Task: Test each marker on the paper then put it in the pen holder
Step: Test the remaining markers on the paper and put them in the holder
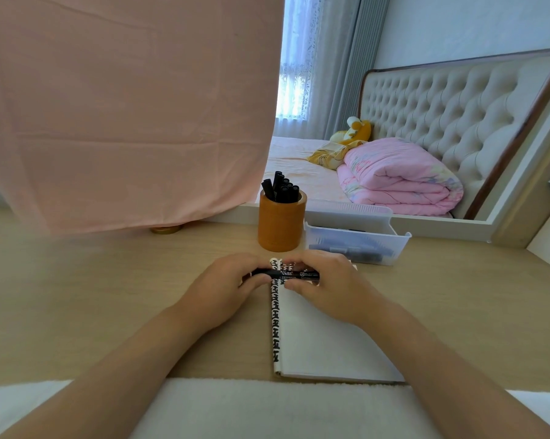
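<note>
A black marker (291, 275) lies level across the top of a white notepad (324, 337). My left hand (226, 286) grips its left end, and my right hand (324, 280) grips its barrel on the right. The pad has a black-and-white patterned spine (275, 318) along its left edge and lies on the wooden desk (108, 296). Behind my hands stands an orange round pen holder (281, 223) with several black markers (281, 188) upright in it. Whether the marker's cap is on is hidden by my fingers.
A clear plastic bin (359, 242) with dark markers inside sits right of the pen holder. A pink cloth (124, 106) hangs at the back left over a gold-based object (165, 230). A mirror behind the desk shows a bed. White fabric (267, 407) covers the desk's near edge.
</note>
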The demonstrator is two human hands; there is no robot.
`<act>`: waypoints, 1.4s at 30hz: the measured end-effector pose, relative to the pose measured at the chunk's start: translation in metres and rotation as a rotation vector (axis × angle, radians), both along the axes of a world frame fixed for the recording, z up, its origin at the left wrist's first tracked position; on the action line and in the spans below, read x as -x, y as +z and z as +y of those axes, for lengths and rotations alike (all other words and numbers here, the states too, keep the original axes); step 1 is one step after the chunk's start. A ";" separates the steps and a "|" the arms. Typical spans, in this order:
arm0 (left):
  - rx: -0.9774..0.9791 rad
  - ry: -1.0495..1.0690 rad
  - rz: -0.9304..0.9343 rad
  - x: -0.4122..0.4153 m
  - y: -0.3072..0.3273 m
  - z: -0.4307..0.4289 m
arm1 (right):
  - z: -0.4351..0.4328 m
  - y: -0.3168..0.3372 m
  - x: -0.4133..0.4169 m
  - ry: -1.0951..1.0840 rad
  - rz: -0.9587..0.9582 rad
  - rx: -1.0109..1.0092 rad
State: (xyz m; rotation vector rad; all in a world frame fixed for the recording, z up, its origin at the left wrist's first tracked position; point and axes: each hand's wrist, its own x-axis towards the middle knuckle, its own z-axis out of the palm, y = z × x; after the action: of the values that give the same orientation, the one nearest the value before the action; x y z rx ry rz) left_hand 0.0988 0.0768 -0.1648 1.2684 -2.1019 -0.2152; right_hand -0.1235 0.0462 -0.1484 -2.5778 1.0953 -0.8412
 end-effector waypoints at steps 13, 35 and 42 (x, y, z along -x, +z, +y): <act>0.181 -0.095 -0.032 0.004 0.011 0.001 | 0.005 0.001 -0.006 -0.006 -0.020 -0.090; 0.010 0.257 0.393 0.027 0.066 -0.092 | -0.064 0.072 -0.002 -0.345 -0.608 -0.131; -0.157 0.203 0.531 0.039 0.060 -0.131 | -0.112 0.097 -0.018 -0.334 -0.623 -0.126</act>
State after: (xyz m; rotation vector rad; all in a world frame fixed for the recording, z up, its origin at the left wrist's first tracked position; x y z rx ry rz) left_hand 0.0599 -0.0542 -0.1050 1.3282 -1.5194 -0.5685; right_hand -0.1056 -0.0661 -0.0512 -1.8384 1.3160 -1.4633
